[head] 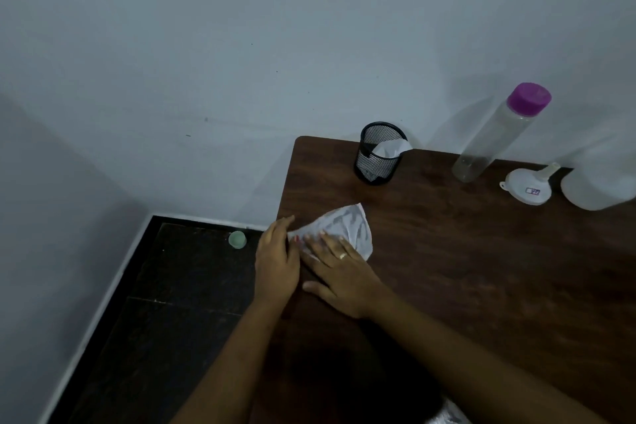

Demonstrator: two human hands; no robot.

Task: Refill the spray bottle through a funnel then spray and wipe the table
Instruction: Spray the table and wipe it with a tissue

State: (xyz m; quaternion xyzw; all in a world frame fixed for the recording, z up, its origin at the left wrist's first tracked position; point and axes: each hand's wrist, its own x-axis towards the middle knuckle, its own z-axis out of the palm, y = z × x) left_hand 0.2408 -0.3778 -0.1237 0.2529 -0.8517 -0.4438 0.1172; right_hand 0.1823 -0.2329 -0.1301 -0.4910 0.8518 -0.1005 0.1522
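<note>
A white cloth (347, 225) lies near the left edge of the dark wooden table (481, 268). My right hand (339, 270) presses flat on the cloth, fingers spread, a ring on one finger. My left hand (275, 258) rests at the table's left edge, its fingertips touching the cloth's corner. A clear bottle with a purple cap (499, 134) stands at the back. A white funnel (528, 188) lies on its side beside it. A white plastic container (599, 188) is cut off at the right edge; I cannot tell whether it is the spray bottle.
A black mesh pen holder (378, 157) with a tissue in it stands at the table's back left, against the grey wall. Left of the table is dark floor with a small green cap-like object (237, 239) on it.
</note>
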